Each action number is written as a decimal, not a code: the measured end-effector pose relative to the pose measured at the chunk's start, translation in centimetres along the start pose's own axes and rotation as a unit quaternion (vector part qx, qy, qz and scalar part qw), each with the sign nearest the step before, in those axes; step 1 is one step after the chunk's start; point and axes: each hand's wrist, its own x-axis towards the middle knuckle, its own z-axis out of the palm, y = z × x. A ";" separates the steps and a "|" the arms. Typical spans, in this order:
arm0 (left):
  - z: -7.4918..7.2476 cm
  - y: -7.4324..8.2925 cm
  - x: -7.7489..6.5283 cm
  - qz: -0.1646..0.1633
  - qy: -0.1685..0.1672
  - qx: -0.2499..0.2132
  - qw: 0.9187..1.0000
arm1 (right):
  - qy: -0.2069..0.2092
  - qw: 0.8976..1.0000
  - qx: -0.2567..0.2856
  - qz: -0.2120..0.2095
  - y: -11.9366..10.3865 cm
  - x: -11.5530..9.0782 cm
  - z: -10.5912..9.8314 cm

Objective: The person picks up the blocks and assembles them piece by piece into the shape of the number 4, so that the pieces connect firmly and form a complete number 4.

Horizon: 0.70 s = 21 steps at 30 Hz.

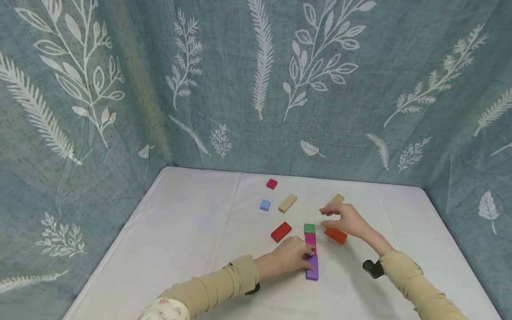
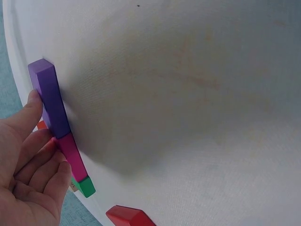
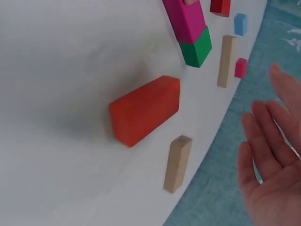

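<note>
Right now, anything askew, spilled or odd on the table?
Only the white fabric tablecloth: faint brownish smudges in the left wrist view, odd against white; stains or image noise, I can't tell. The small green block, oblong magenta block and oblong purple block line up, end to end.

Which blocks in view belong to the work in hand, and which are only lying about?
Likely in the work: purple block, magenta block, green block, in one row.

Seemingly just lying about: orange-red block, red block, blue cube, crimson cube, two wooden blocks.
</note>
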 end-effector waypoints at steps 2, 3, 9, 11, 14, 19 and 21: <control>0.0 0.0 0.0 -0.004 -0.003 -0.002 1.000 | 0.016 1.000 0.003 0.012 0.2 -0.5 -0.4; 0.0 0.1 0.0 -0.007 -0.005 -0.005 1.000 | 0.023 1.000 0.004 0.019 0.4 -0.7 -0.5; 0.0 0.2 -0.1 -0.008 -0.004 -0.007 1.000 | 0.055 0.996 0.025 0.065 1.6 -1.9 -1.2; 0.0 0.1 -0.1 -0.005 -0.002 -0.006 1.000 | 0.062 0.994 0.036 0.085 2.0 -2.3 -1.3; 0.1 0.1 -0.1 -0.005 0.000 -0.007 1.000 | 0.067 0.991 0.044 0.109 2.4 -2.8 -1.4; 0.1 0.2 -0.2 -0.007 0.000 -0.006 1.000 | 0.068 0.988 0.046 0.130 3.1 -3.7 -1.0; 0.0 0.2 -0.2 -0.006 0.001 -0.003 1.000 | 0.065 0.987 0.044 0.140 3.4 -4.1 -0.6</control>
